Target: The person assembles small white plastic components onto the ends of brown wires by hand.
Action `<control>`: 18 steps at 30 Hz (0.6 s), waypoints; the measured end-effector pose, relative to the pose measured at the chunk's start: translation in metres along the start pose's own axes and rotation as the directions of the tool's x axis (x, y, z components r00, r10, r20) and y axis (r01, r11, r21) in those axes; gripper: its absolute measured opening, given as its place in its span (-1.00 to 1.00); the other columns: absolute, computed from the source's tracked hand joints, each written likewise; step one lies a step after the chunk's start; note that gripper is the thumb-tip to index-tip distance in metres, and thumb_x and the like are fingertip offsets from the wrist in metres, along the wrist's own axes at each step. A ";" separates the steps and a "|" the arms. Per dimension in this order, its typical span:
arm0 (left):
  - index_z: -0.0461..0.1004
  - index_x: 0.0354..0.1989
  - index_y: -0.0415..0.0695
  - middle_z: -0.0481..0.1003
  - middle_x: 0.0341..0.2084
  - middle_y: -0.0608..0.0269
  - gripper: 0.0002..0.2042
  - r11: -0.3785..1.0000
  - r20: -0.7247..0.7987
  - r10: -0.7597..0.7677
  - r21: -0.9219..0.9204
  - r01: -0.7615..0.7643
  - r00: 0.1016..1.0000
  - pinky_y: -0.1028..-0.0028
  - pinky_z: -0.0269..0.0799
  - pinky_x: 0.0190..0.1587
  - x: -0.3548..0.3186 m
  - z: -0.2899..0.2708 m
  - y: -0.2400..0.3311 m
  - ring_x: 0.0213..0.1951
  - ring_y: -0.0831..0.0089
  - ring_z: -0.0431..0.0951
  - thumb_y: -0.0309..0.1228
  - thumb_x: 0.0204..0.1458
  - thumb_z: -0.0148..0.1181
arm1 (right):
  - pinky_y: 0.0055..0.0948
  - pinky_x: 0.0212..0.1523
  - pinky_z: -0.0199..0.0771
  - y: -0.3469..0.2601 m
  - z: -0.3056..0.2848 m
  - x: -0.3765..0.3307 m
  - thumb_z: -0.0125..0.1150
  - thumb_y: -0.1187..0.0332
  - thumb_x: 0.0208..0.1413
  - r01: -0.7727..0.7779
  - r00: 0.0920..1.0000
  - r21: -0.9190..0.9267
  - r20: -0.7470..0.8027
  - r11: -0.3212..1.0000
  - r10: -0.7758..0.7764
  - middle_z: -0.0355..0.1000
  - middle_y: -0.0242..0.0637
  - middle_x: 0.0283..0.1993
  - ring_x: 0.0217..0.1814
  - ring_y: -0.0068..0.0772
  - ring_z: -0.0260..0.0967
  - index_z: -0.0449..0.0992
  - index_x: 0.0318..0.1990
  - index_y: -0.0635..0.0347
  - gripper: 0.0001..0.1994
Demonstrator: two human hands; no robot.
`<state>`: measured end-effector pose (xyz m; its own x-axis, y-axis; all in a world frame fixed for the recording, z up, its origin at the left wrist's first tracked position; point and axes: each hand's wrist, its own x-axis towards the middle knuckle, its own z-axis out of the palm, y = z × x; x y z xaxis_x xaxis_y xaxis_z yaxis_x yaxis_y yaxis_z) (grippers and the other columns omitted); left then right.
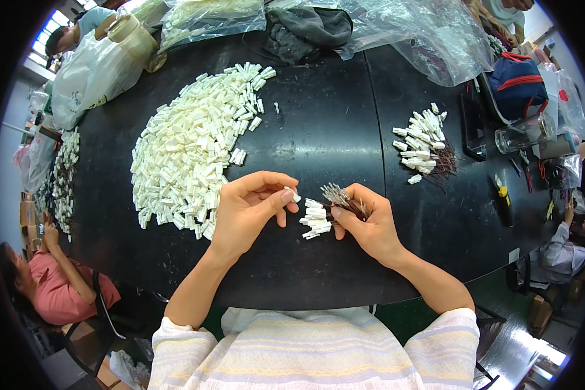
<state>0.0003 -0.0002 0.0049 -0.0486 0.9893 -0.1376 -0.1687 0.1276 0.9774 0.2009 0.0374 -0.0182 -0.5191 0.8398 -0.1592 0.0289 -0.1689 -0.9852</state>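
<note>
Between the thumb and index finger of my left hand (257,205) is a small white plastic connector housing (294,194). My right hand (368,224) is closed around a bundle of thin brown wires (351,205). Bare metal terminals (335,194) stick out at the bundle's upper end, and several white housings (316,220) hang from other wires on its left side. The two hands are close but apart over the black table (305,273). Left of my left hand spreads a large heap of loose white housings (182,149).
A smaller pile of wired white housings (424,144) lies on the right. Beyond it are a black tray (473,127), a glass jar (525,133) and a yellow cutter (502,188). Plastic bags (429,52) and a dark cloth (309,32) line the far edge. Other people sit around the table.
</note>
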 end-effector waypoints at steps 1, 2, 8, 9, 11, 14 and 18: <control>0.44 -0.32 -0.37 0.48 -0.51 0.11 -0.89 0.999 0.008 -0.020 -0.051 0.020 1.000 0.65 0.34 -0.61 0.001 -0.001 -0.004 -0.53 0.52 0.49 -0.57 0.00 0.10 | -0.71 -0.61 0.06 -0.001 0.000 0.000 0.08 0.50 0.02 0.002 1.000 -0.023 -0.009 1.000 -0.002 0.34 -0.44 -0.67 -0.64 -0.79 0.18 0.37 -0.41 0.24 -0.96; 0.44 -0.32 -0.37 0.48 -0.51 0.11 -0.89 0.998 0.008 -0.021 -0.051 0.021 1.000 0.65 0.34 -0.61 0.001 -0.002 -0.006 -0.53 0.52 0.49 -0.57 0.00 0.10 | -0.71 -0.61 0.06 -0.001 0.000 -0.001 0.08 0.50 0.02 0.001 1.000 -0.023 -0.009 1.000 -0.001 0.34 -0.44 -0.67 -0.64 -0.79 0.18 0.37 -0.41 0.24 -0.96; 0.43 -0.37 -0.35 0.48 -0.52 0.10 -0.89 0.976 0.030 -0.122 -0.180 0.126 0.992 0.65 0.31 -0.67 0.000 -0.004 -0.012 -0.55 0.49 0.49 -0.52 0.03 0.10 | -0.69 -0.62 0.07 0.001 0.001 -0.001 0.09 0.50 0.02 0.012 1.000 -0.017 -0.017 1.000 -0.013 0.34 -0.43 -0.68 -0.66 -0.78 0.18 0.37 -0.42 0.24 -0.95; 0.43 -0.38 -0.35 0.49 -0.52 0.10 -0.89 0.973 0.043 -0.124 -0.190 0.130 0.991 0.65 0.30 -0.67 0.000 -0.004 -0.012 -0.55 0.49 0.49 -0.52 0.03 0.09 | -0.69 -0.62 0.08 0.001 0.001 -0.001 0.09 0.50 0.01 0.011 1.000 -0.018 -0.019 1.000 -0.012 0.34 -0.43 -0.68 -0.66 -0.78 0.18 0.37 -0.42 0.24 -0.95; 0.43 -0.38 -0.34 0.49 -0.52 0.09 -0.89 0.971 0.055 -0.127 -0.199 0.135 0.990 0.65 0.30 -0.67 -0.001 -0.003 -0.012 -0.56 0.49 0.49 -0.52 0.03 0.09 | -0.69 -0.62 0.08 0.001 0.001 -0.001 0.09 0.50 0.01 0.010 1.000 -0.020 -0.021 1.000 -0.010 0.34 -0.43 -0.68 -0.65 -0.78 0.19 0.37 -0.43 0.24 -0.95; 0.44 -0.40 -0.34 0.49 -0.54 0.10 -0.90 0.970 0.059 -0.141 -0.193 0.150 0.988 0.65 0.30 -0.67 -0.002 0.001 -0.009 -0.57 0.51 0.48 -0.53 0.03 0.10 | -0.69 -0.62 0.11 -0.003 0.001 -0.001 0.09 0.49 0.01 -0.012 1.000 -0.060 -0.020 0.998 0.011 0.34 -0.43 -0.68 -0.64 -0.77 0.21 0.37 -0.43 0.24 -0.95; 0.44 -0.42 -0.34 0.48 -0.57 0.12 -0.91 0.994 0.061 -0.108 -0.020 0.109 0.992 0.67 0.30 -0.65 -0.005 0.008 -0.009 -0.59 0.56 0.47 -0.55 0.01 0.11 | -0.68 -0.61 0.14 -0.006 0.002 -0.001 0.10 0.51 0.00 0.004 1.000 -0.071 -0.006 0.997 -0.004 0.34 -0.43 -0.65 -0.63 -0.76 0.22 0.40 -0.40 0.27 -0.96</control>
<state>0.0096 -0.0058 -0.0022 0.0299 0.9723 -0.2319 -0.1925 0.2332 0.9532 0.1995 0.0361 -0.0124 -0.5139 0.8437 -0.1554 0.0872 -0.1288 -0.9878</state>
